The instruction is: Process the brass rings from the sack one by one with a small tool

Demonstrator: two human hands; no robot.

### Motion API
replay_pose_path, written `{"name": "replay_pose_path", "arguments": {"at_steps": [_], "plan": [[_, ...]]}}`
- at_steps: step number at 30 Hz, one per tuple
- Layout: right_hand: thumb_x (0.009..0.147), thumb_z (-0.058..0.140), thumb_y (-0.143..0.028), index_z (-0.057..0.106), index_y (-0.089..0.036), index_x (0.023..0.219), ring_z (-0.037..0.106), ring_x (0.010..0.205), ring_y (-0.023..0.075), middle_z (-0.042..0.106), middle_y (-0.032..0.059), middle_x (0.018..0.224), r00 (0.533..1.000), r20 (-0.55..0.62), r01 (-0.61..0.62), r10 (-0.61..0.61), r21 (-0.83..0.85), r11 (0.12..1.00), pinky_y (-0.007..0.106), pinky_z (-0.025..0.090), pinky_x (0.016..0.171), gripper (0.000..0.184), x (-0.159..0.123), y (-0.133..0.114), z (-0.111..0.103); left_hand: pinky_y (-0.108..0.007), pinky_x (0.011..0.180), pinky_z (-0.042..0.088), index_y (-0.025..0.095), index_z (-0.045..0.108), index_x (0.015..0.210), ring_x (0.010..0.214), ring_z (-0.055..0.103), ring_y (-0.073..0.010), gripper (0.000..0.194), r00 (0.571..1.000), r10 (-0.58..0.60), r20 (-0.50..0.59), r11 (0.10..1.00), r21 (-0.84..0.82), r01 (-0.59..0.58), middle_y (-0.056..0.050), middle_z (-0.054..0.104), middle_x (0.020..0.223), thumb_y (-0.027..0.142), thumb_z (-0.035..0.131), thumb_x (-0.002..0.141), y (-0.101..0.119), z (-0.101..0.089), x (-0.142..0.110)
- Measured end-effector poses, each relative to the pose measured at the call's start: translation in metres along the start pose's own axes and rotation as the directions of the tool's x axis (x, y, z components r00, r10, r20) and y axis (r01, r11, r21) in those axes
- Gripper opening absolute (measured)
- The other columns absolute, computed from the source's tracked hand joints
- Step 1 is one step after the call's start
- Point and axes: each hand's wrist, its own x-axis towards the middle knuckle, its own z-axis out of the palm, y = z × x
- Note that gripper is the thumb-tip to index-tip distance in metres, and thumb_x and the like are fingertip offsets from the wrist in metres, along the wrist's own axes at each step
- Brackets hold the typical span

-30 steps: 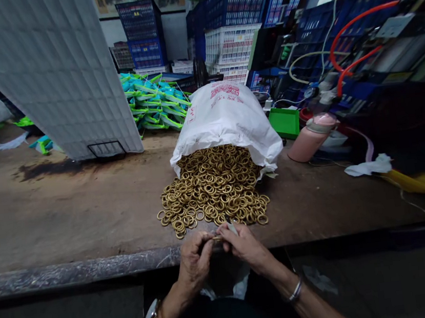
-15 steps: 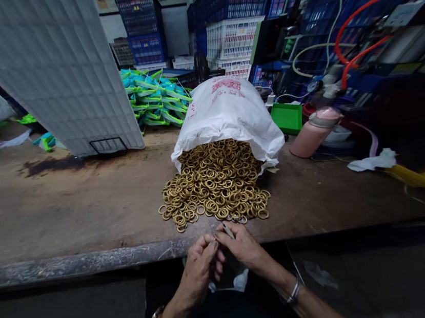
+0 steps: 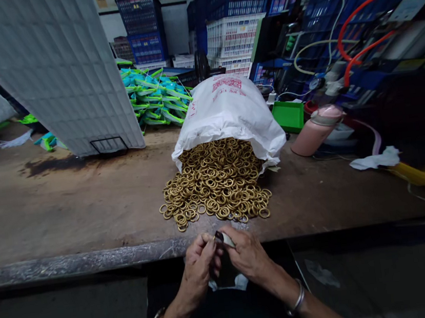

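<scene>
My left hand (image 3: 201, 263) is closed in a pinch just in front of the table edge. What its fingertips hold is too small to make out. Against it, my right hand (image 3: 247, 255) grips a small pale tool with a dark tip (image 3: 228, 239), the tip close to the left fingertips. Just beyond both hands lies a heap of brass-coloured rings (image 3: 216, 189), spilling from the mouth of a white woven sack (image 3: 225, 108) that rests on its side.
The wooden table (image 3: 68, 213) runs across the view. A tall ribbed white panel (image 3: 71, 78) stands at left, with bundled green-and-blue pieces (image 3: 158, 96) behind. At right are a green tray (image 3: 288, 116), a pink bottle (image 3: 317, 130) and orange hoses (image 3: 351, 62). Stacked crates (image 3: 236, 35) fill the back.
My right hand has turned the small tool so its dark tip now points at the left fingertips. My left hand keeps its pinch. The camera view has shifted slightly.
</scene>
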Motion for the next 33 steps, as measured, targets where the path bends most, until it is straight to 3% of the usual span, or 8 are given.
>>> {"name": "replay_pose_path", "arguments": {"at_steps": [9, 20, 23, 25, 29, 33], "plan": [[0.069, 0.036, -0.007, 0.051, -0.022, 0.082, 0.054, 0.062, 0.0134, 0.061, -0.0004, 0.068, 0.995, 0.095, 0.025, -0.012, -0.137, 0.99, 0.021, 0.03, 0.056, 0.024, -0.001, -0.003, 0.001, -0.017, 0.042, 0.031, 0.018, 0.045, 0.07, 0.041, 0.036, -0.0052, 0.033, 0.999, 0.052, -0.009, 0.983, 0.174, -0.05, 0.006, 0.044, 0.051, 0.05, 0.051, 0.075, 0.007, 0.003, -0.001], [0.073, 0.037, -0.009, 0.049, -0.02, 0.08, 0.051, 0.058, 0.0113, 0.057, -0.0014, 0.065, 0.979, 0.204, 0.003, 0.013, -0.078, 0.997, 0.021, 0.027, 0.054, 0.018, 0.003, 0.001, 0.0, -0.018, 0.047, 0.033, 0.017, 0.047, 0.07, 0.048, 0.04, -0.0058, 0.027, 0.988, 0.154, 0.034, 0.966, 0.206, -0.158, 0.004, 0.045, 0.058, 0.042, 0.05, 0.079, 0.006, 0.002, -0.008], [0.075, 0.038, -0.011, 0.05, -0.02, 0.081, 0.051, 0.058, 0.012, 0.057, -0.0006, 0.064, 0.984, 0.144, -0.076, 0.1, -0.163, 0.984, 0.021, 0.025, 0.052, 0.016, 0.006, 0.012, 0.001, -0.02, 0.051, 0.038, 0.015, 0.051, 0.067, 0.053, 0.045, -0.0075, 0.027, 0.977, 0.175, 0.121, 0.961, 0.195, -0.197, 0.001, 0.049, 0.063, 0.039, 0.05, 0.08, 0.009, 0.004, -0.015], [0.075, 0.038, -0.01, 0.05, -0.02, 0.083, 0.052, 0.059, 0.0124, 0.058, 0.0003, 0.065, 0.991, 0.077, -0.097, 0.114, -0.199, 0.975, 0.022, 0.025, 0.053, 0.018, 0.008, 0.018, 0.0, -0.021, 0.052, 0.041, 0.015, 0.052, 0.068, 0.054, 0.048, -0.0085, 0.027, 0.978, 0.141, 0.152, 0.978, 0.131, -0.162, -0.001, 0.052, 0.065, 0.039, 0.05, 0.081, 0.01, 0.005, -0.016], [0.076, 0.039, -0.01, 0.051, -0.019, 0.089, 0.055, 0.063, 0.0141, 0.06, 0.0015, 0.068, 0.987, -0.092, -0.148, 0.13, -0.236, 0.96, 0.022, 0.028, 0.056, 0.02, 0.015, 0.025, -0.005, -0.02, 0.045, 0.04, 0.012, 0.057, 0.075, 0.052, 0.048, -0.0095, 0.028, 0.997, 0.026, 0.079, 0.996, -0.086, -0.019, -0.003, 0.055, 0.064, 0.04, 0.052, 0.078, 0.008, 0.004, -0.008], [0.08, 0.042, -0.017, 0.05, -0.019, 0.098, 0.058, 0.067, 0.0154, 0.064, 0.0029, 0.077, 0.964, -0.196, -0.231, 0.178, -0.291, 0.929, 0.023, 0.029, 0.057, 0.019, 0.024, 0.029, -0.006, -0.019, 0.042, 0.04, 0.011, 0.056, 0.07, 0.053, 0.05, -0.0102, 0.023, 1.0, -0.013, 0.017, 0.972, -0.235, 0.017, -0.006, 0.058, 0.069, 0.034, 0.058, 0.074, 0.006, -0.001, -0.001]]}}
